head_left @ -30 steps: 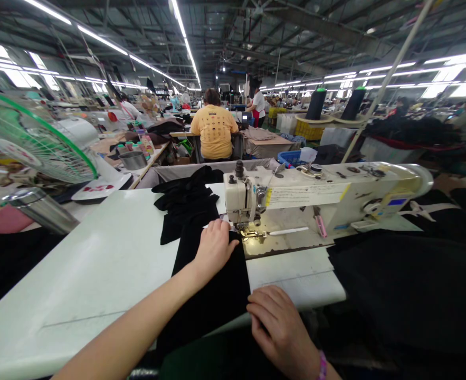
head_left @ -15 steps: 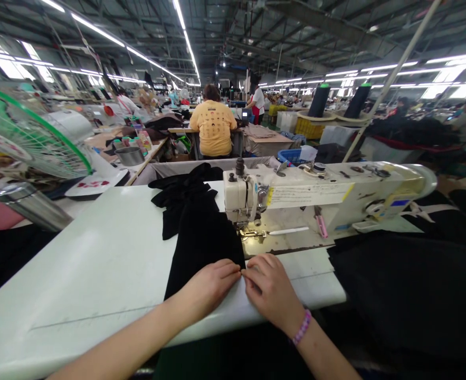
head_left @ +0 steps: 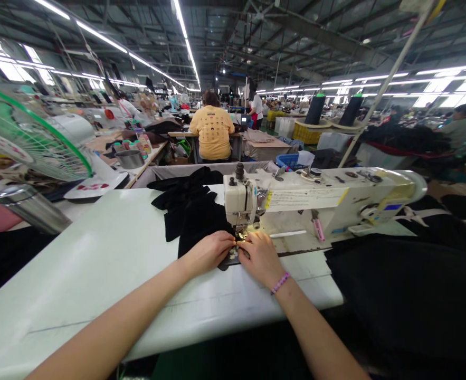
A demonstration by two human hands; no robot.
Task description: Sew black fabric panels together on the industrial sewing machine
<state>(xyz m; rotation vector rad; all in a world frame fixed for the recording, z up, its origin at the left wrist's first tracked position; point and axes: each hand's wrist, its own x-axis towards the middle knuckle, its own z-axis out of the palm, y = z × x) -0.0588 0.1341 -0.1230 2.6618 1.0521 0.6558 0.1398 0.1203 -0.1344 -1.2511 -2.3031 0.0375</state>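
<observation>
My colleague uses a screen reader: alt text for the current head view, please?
The wearer's bare left hand, touching black cloth, nearly meets the right hand by a cream metal sewing machine on a glossy white table. A green-rimmed fan stands at left; a person in a yellow shirt sits ahead.

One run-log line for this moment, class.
left hand: at near edge of black fabric | right hand: fingertips close to left's | sewing machine: just beyond both hands

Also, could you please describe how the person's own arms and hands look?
The left hand and right hand are ungloved, and no sleeve shows on either forearm. The right wrist wears a pink-and-purple bracelet, seemingly beaded; the left wrist, none.
</observation>
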